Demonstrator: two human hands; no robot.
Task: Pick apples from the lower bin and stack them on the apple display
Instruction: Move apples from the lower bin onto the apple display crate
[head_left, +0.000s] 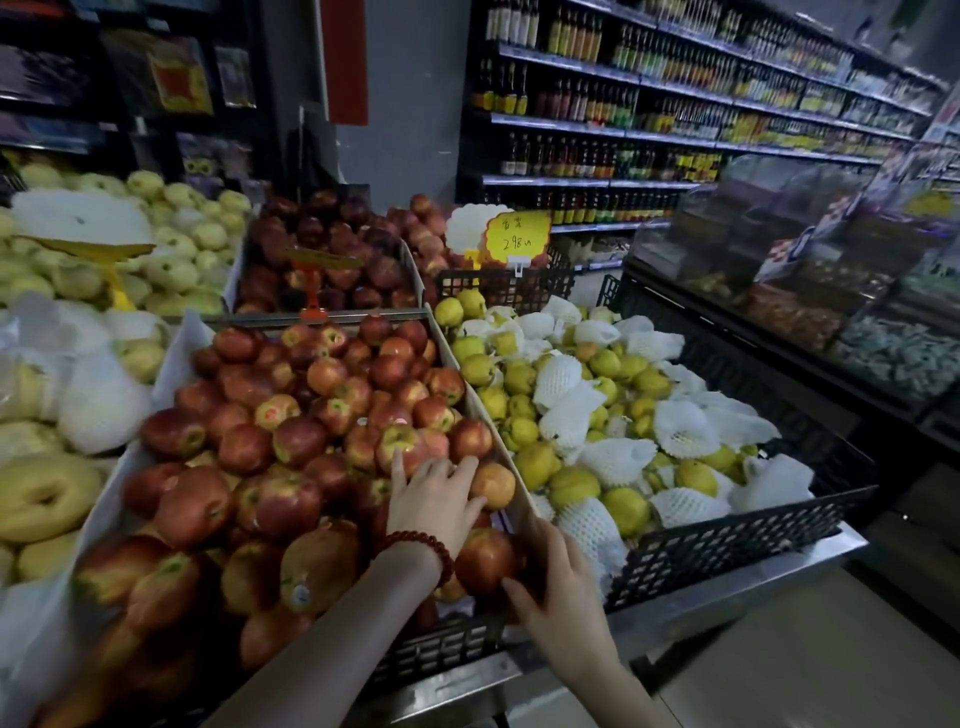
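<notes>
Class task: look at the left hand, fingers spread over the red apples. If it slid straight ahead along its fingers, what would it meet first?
Probably the red-and-yellow apple just beyond the left hand, though depth is uncertain.

view: head, single wide-angle, no second view to share | position: above and close to the apple display (291, 415) at frame centre-left | facing: forward and down, aisle shelves (675, 104) receding upper right | near edge: forearms enter from the bottom, hands at lower centre | distortion: edges bowed
</notes>
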